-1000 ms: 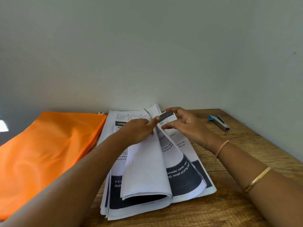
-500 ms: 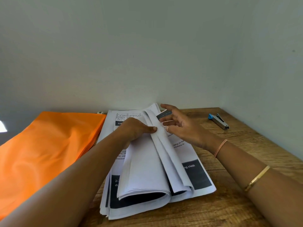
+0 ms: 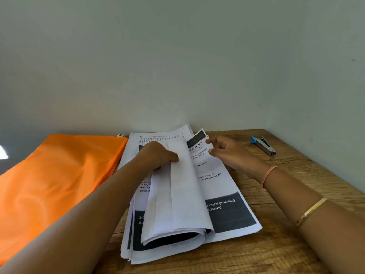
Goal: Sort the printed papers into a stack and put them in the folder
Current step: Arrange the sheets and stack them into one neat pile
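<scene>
A stack of printed papers (image 3: 223,194) with black bands lies on the wooden table. Several upper sheets (image 3: 183,196) are folded over to the left in a curl. My left hand (image 3: 158,155) holds that folded bundle down, thumb on its top. At the far right corner of the stack my right hand (image 3: 227,151) pinches the lifted corner of one sheet (image 3: 197,138) with its fingertips. An orange folder (image 3: 55,175) lies flat to the left of the papers.
A small stapler (image 3: 263,145) with a blue end lies at the table's far right, near the wall. Bare wooden table (image 3: 296,171) shows to the right of and in front of the papers. Walls close in behind and on the right.
More sheets have been turned over to the left under my left hand, exposing a new page. My right hand has moved back to the far corner and lifted another sheet's corner.
</scene>
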